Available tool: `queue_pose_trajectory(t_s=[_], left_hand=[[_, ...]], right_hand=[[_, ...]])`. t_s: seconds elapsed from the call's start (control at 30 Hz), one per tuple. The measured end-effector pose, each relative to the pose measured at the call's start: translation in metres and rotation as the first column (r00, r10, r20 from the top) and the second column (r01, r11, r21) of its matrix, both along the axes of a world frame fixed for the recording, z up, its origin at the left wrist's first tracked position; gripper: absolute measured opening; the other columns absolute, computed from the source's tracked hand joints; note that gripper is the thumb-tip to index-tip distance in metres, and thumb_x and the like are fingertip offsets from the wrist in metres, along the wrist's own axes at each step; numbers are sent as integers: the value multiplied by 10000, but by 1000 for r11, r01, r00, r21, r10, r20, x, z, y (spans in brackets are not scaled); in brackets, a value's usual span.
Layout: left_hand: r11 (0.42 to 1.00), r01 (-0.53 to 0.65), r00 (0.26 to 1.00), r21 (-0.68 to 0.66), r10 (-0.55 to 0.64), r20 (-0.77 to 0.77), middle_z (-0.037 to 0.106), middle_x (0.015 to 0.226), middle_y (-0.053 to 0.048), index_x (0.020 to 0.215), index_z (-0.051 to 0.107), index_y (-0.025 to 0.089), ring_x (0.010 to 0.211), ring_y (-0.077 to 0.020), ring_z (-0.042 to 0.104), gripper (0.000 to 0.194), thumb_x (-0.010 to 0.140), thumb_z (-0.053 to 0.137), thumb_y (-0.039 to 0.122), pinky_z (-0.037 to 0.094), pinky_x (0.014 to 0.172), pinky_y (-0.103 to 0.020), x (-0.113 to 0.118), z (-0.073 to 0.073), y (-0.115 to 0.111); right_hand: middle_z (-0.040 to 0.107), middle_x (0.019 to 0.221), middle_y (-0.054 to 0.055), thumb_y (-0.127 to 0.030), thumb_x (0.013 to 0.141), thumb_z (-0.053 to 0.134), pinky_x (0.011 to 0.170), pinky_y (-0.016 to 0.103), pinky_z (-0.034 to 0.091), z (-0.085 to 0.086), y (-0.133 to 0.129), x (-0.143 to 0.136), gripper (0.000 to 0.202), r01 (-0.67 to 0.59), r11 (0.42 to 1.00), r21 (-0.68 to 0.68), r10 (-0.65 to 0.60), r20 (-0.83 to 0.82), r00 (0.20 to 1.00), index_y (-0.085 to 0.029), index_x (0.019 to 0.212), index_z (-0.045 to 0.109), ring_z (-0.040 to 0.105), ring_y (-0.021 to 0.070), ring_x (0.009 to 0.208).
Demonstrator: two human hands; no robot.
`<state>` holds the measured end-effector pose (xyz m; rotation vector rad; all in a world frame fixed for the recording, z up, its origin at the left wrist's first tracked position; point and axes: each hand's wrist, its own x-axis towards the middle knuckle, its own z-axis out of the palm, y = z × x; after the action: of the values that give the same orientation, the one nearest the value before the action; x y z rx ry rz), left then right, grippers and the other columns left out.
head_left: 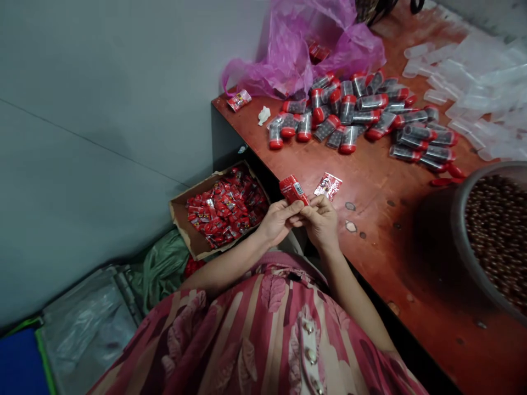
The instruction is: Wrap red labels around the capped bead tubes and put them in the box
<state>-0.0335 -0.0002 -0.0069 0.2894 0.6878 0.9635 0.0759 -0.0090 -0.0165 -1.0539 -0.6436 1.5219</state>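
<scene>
Both of my hands meet at the table's near left edge around a red printed wrapper sleeve with a barcode patch. My left hand pinches its lower end between thumb and fingers. My right hand is closed on the same end from the other side. Whether a tube sits inside the sleeve, I cannot tell. Just beyond my right fingers lies a flat red and white printed wrapper. Farther back, several clear tubes with red caps and dark balls inside lie in a heap.
A cardboard box of red-wrapped pieces stands below the table edge on the left. On the red table are a pink plastic bag, translucent empty tubes and a large tub of brown balls. A wall rises at the left.
</scene>
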Motion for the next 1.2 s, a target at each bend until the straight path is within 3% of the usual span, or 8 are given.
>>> queue_pose_trajectory(t_s=[0.2,0.4,0.47,0.53,0.63,0.7,0.83,1.2], left_hand=[[999,-36,999,13,36,20,546,607,8,751,626,89,522,-46,451,242,668,752,278,392,523,-176,-5,2,-2],[922,-381,918,-67,369,-147,636,1133,-108,1034,603,185,979,-198,622,467,773,558,569,509,822,-337,-32,-6,-15],[958,-286,918,-31,265,-295,609,1187,-128,1086,590,190,969,-216,633,493,761,576,560,504,852,-380,-28,-11,-14],[975,-64,850,215,166,-501,597,1212,-121,1107,606,207,1001,-224,621,441,755,630,471,474,909,-390,-14,-13,-5],[707,378,588,597,314,-745,560,1274,-92,1089,647,246,1210,-243,483,360,755,654,380,322,1065,-395,15,-14,25],[547,590,391,594,450,-803,546,1289,-95,1104,645,246,1257,-265,426,350,773,636,359,212,1111,-455,33,-18,48],[467,731,150,497,600,-786,563,1265,-95,1076,655,245,1262,-280,410,288,821,572,348,152,1115,-498,52,-33,71],[432,614,276,660,666,-693,590,1264,-54,997,676,252,1270,-244,430,227,872,497,316,231,1098,-491,52,-34,61]], right_hand=[[642,580,-72,-273,639,766,422,203,545,1,2,-5,333,-72,997,-10,73,34,997,-199,795,482,624,114,418],[715,714,-10,-268,717,704,468,197,542,16,-6,17,278,-93,994,50,87,120,989,-195,918,528,658,115,520],[707,687,-9,-283,748,681,440,181,519,16,-7,34,226,-10,999,42,2,174,985,-190,895,536,645,109,495],[698,668,-8,-301,767,665,419,167,497,13,-8,48,195,72,997,26,-76,222,972,-184,869,547,635,102,481],[689,662,-7,-320,780,655,420,163,489,10,-10,60,183,143,989,23,-144,264,954,-179,846,561,627,94,476],[689,661,-5,-326,779,657,431,168,494,9,-12,64,185,151,988,19,-150,276,949,-176,830,561,624,94,478],[692,670,3,-338,771,665,445,181,495,11,-13,69,203,151,989,2,-145,291,946,-174,815,553,621,97,483],[641,870,-12,-326,707,719,619,211,502,0,27,72,355,257,957,134,-290,457,841,-210,999,555,616,103,729]])
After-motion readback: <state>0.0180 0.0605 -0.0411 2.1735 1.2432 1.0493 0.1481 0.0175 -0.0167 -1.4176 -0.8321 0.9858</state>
